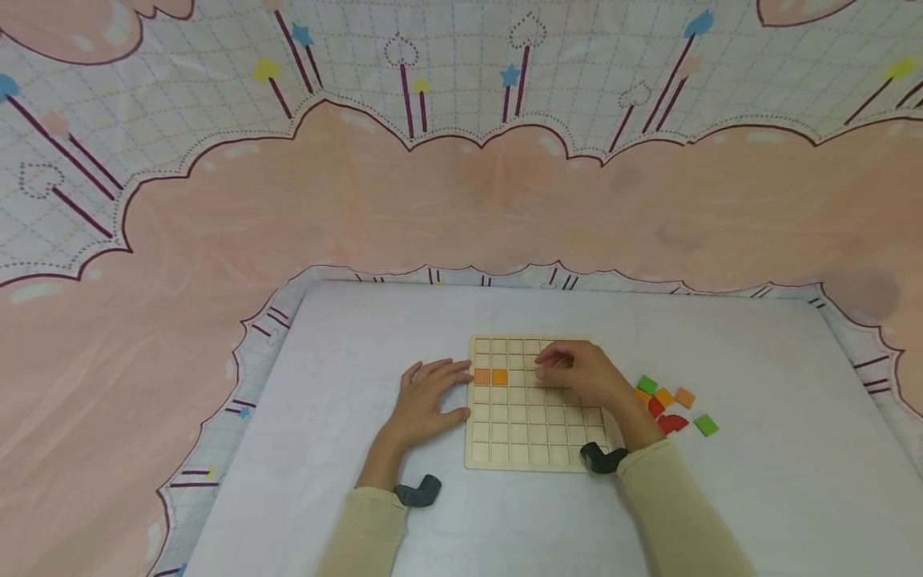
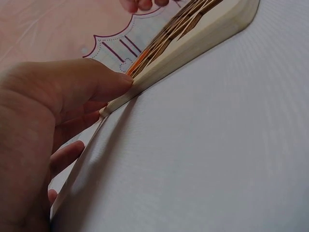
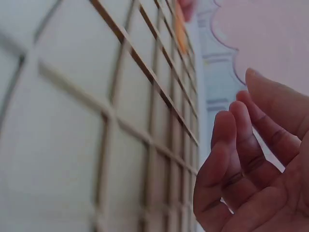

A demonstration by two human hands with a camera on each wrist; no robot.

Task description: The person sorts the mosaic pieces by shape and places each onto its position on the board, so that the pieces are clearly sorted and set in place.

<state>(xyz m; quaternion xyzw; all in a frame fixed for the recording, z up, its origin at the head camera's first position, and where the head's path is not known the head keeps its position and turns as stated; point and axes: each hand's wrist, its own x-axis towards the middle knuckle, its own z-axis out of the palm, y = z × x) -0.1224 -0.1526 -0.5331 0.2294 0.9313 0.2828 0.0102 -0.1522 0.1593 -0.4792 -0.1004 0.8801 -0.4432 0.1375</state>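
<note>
At the far left, the left hand [image 1: 430, 403] is laid beside the board [image 1: 519, 433], its fingers spread and straight; the board's left edge is touched by the thumb, as is seen in the left wrist view, and nothing is gripped.

Two orange tiles [image 1: 500, 377] are set side by side in the third row from the far edge, in the two leftmost cells, just beside the left fingertips. No long axis is shown by the board, which is nearly square.

Farther right, the right hand [image 1: 586, 374] is held over the board, its fingers loosely bent and parted from the thumb; nothing is seen between them. The tiles are found to its left, roughly level with its fingertips, with bare cells between. Whether the board is touched by it cannot be told.

At the far right, the loose pieces [image 1: 664, 397], green, orange and red, are scattered on the table [image 1: 288, 481], near the right wrist and well apart from the left hand.
</note>
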